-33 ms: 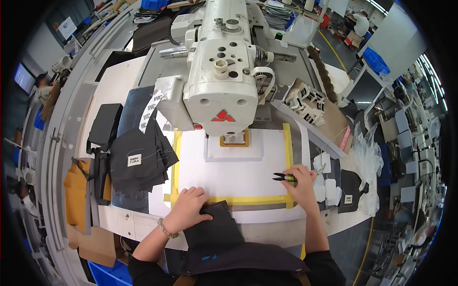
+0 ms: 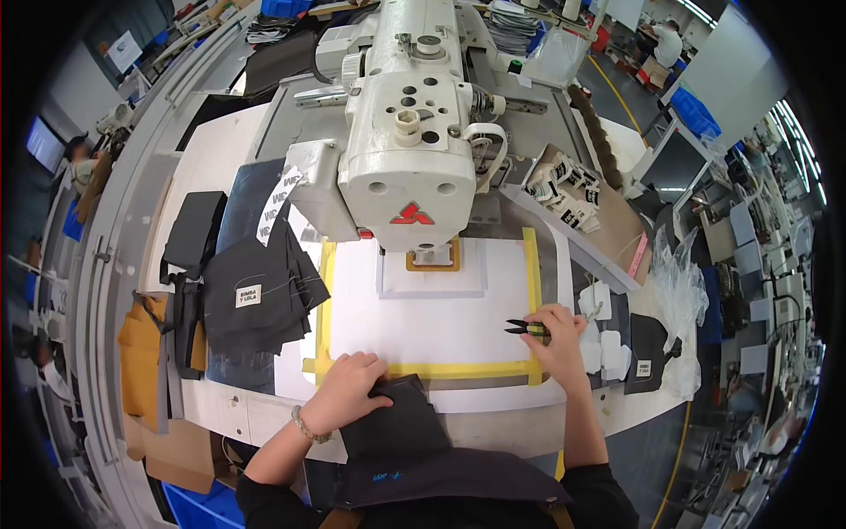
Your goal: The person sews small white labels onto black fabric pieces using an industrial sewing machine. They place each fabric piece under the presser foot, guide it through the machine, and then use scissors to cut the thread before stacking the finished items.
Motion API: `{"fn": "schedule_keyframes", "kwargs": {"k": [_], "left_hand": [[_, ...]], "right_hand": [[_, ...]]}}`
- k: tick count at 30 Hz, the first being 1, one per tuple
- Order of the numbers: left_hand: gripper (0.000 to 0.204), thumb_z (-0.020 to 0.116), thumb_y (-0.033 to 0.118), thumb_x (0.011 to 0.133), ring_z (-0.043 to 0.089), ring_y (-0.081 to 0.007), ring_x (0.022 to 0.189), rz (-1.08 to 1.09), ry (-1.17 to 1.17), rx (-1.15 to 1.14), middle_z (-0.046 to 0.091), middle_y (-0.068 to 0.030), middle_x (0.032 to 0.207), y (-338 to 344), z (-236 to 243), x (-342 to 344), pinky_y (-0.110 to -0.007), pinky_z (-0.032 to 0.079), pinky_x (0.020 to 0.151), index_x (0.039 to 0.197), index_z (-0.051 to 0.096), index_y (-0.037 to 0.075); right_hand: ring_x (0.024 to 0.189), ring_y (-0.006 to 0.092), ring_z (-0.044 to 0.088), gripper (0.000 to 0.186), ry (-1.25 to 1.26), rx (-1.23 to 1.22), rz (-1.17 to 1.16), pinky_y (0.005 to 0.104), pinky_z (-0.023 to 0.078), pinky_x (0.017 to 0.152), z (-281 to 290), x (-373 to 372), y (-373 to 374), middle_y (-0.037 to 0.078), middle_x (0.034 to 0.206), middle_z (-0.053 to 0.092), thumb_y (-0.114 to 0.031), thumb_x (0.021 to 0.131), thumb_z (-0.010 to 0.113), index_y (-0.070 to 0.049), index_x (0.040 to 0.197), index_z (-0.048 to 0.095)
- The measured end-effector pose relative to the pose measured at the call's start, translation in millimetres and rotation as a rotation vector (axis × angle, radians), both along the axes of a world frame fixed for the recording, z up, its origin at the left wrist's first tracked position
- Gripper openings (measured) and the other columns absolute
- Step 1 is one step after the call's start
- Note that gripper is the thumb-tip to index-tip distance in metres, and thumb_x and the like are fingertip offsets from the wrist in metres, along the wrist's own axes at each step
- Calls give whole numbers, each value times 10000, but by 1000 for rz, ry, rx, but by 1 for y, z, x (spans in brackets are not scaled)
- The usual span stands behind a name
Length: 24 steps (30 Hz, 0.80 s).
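Observation:
My left hand [image 2: 354, 388] is closed on the corner of black fabric pieces [image 2: 401, 423] at the front edge of the table, thumb on top. The pieces reach down toward my lap, onto a dark apron [image 2: 458, 480]. In my right hand [image 2: 560, 339] is a pair of thread snips [image 2: 529, 329] with black blades and yellow-green on the handles. Their blades point left over a white sheet [image 2: 423, 331] bordered with yellow tape. Behind the sheet stands a white sewing machine head [image 2: 405, 167], with a small brown frame [image 2: 433, 267] on a clear plate under it.
Black fabric pieces [image 2: 256, 309], the top one bearing a white label, are stacked at left beside a black block [image 2: 196, 231]. To the right are a tray of labels [image 2: 568, 194], white plastic pieces [image 2: 604, 353], another labelled black piece [image 2: 648, 353] and a clear plastic bag [image 2: 683, 300].

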<state>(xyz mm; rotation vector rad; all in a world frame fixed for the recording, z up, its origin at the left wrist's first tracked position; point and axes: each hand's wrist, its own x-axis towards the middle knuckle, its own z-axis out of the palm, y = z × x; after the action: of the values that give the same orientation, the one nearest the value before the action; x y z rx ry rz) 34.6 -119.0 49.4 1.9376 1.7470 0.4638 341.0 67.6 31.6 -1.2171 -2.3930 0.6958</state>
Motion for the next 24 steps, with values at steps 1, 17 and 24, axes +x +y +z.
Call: {"fn": "schedule_keyframes", "kwargs": {"k": [1,17,24], "left_hand": [[340,821,244,699,620,-292,803,24,-41,-23,636,-93,833,-6,-5,4,-379,468,722,887,605,61],[414,763,296,788,623,-324,859,-292,-327,-89,660,-146,919,119,-31,16,-377,483,787,1062,619,21],[225,765,178,750,521,-239,941,-230,-126,146,526,-29,933,117,-17,28,-367,395,836,913,627,108]], "right_hand": [[1053,176,518,284,5,-5,-14,365,219,926,1,1,0,9,1060,574,-140,718,777,-125,980,669],[1084,165,516,282,-17,151,-101,410,199,958,-6,10,25,5,1090,559,-168,705,784,-118,958,669],[1117,179,508,301,16,235,-167,427,198,972,-17,3,25,21,1186,550,-191,710,783,-134,988,682]]}}
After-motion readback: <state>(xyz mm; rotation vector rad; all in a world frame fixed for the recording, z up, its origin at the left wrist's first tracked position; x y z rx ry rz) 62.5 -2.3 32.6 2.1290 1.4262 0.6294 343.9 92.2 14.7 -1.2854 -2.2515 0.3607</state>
